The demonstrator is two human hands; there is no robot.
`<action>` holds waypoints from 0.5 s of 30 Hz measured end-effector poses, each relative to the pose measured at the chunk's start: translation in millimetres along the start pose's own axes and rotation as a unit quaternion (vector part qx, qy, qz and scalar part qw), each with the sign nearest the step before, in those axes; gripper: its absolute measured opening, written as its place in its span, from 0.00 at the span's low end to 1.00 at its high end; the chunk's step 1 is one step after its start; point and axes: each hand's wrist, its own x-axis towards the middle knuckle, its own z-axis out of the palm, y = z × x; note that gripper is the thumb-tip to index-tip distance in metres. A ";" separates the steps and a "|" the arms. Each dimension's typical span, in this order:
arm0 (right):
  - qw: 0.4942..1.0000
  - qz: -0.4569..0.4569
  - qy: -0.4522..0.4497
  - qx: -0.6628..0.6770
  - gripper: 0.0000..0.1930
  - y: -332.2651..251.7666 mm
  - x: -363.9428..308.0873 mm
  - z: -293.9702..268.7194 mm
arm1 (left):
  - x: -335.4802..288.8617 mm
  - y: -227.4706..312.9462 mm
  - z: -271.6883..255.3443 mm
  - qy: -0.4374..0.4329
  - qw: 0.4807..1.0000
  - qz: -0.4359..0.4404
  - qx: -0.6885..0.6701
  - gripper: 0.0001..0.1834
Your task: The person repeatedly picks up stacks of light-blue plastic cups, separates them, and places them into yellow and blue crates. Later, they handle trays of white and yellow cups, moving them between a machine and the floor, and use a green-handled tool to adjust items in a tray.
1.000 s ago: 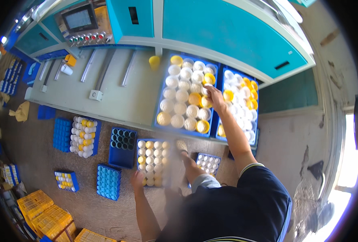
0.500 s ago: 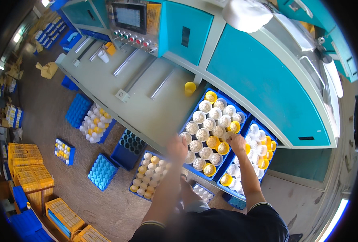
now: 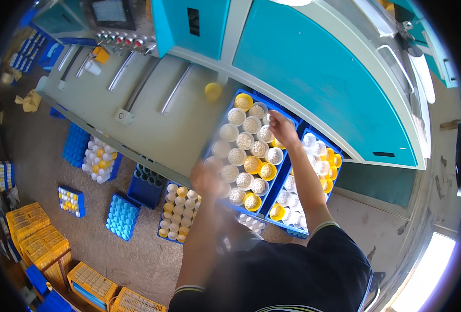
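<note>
A blue tray (image 3: 264, 209) holds rows of white cups (image 3: 237, 156) and yellow cups (image 3: 252, 165), all filled with small pale beads. My right hand (image 3: 283, 129) reaches over the tray's far right part, its fingers closed at a white cup (image 3: 268, 119) that they partly hide. At the tray's near left edge is my left hand (image 3: 206, 178), smeared by motion beside the outer cups; whether it holds one cannot be made out. To the right, a second blue tray (image 3: 272, 218) carries white and yellow cups, partly behind my right forearm.
A grey worktop (image 3: 152, 125) with metal rails extends left, bearing a single yellow cup (image 3: 213, 91). Teal machine panels (image 3: 313, 78) rise behind the trays. On the floor stand blue trays of cups (image 3: 176, 213), a light-blue cup tray (image 3: 122, 217) and yellow crates (image 3: 46, 244).
My right hand has moved from the middle right of the filled tray to its far right part. My left hand stays by the left edge, now nearer me. The whole view has shifted.
</note>
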 end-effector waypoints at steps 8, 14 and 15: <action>0.575 -0.069 0.084 -0.811 0.12 16.1 110.1 88.5 | 3.9 1.8 1.0 -0.045 0.998 -0.042 0.000 0.22; 0.832 -0.150 0.117 -0.522 0.06 30.1 94.9 51.6 | 1.7 0.7 6.5 -0.028 0.999 -0.024 0.016 0.21; 0.829 -0.176 0.100 -0.520 0.06 31.0 90.1 38.4 | 1.3 0.5 6.9 -0.031 0.999 -0.024 0.022 0.21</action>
